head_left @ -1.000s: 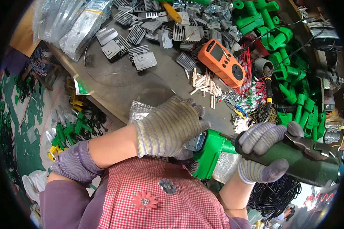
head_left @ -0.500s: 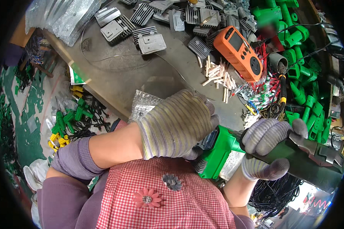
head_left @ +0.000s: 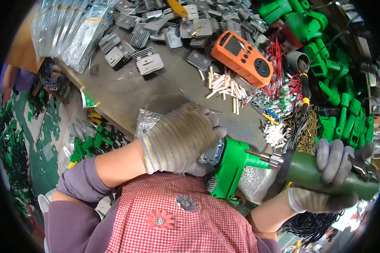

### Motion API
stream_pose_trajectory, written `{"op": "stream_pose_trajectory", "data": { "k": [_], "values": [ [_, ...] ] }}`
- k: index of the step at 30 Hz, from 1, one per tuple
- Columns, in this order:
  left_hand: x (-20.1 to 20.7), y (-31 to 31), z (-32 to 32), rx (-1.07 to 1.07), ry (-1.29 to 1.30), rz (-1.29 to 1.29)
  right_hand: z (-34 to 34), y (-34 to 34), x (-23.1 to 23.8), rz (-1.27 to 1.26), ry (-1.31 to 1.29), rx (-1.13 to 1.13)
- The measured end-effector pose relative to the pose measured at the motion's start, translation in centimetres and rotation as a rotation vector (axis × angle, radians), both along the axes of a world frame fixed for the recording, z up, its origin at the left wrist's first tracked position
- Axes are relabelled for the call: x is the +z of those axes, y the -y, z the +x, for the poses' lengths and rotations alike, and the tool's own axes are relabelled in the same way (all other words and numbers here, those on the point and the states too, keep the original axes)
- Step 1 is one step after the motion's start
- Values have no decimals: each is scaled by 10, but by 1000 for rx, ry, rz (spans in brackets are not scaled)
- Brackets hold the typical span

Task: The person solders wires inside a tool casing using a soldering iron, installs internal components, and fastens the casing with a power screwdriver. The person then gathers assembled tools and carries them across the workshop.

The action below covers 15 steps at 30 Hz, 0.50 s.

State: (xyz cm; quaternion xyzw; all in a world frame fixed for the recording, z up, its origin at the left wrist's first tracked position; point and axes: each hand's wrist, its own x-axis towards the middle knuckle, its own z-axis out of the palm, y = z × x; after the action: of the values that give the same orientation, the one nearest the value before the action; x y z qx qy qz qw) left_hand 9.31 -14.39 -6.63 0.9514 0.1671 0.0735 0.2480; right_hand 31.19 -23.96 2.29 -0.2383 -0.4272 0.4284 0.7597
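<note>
My left hand, in a striped grey knit glove, is closed round the left end of a bright green plastic housing with a grey metal part fitted in it. The palm hides most of that metal part. To the right, my gloved right hand wraps round a dark green power screwdriver that lies almost level. Its thin bit points left and overlaps the housing's narrow neck in view; whether it touches cannot be told. Beneath the hands lies bubble wrap.
Finned metal heat sinks are heaped at the back of the table. An orange meter lies beside small pale sticks and red wires. Green housings pile up at right. Plastic bags sit back left.
The power screwdriver and my right hand have moved right, bringing the chuck and bit into sight. My left hand still grips the housing. The whole view has shifted slightly.
</note>
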Motion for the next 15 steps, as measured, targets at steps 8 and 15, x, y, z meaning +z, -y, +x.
{"op": "stream_pose_trajectory", "data": {
  "k": [8,15],
  "values": [
    [1,0,8,15,-1,38,80,53,-69,-66,-647,-304],
    [3,1,9,35,62,58,83,54,-82,-35,-559,-200]
  ]
}}
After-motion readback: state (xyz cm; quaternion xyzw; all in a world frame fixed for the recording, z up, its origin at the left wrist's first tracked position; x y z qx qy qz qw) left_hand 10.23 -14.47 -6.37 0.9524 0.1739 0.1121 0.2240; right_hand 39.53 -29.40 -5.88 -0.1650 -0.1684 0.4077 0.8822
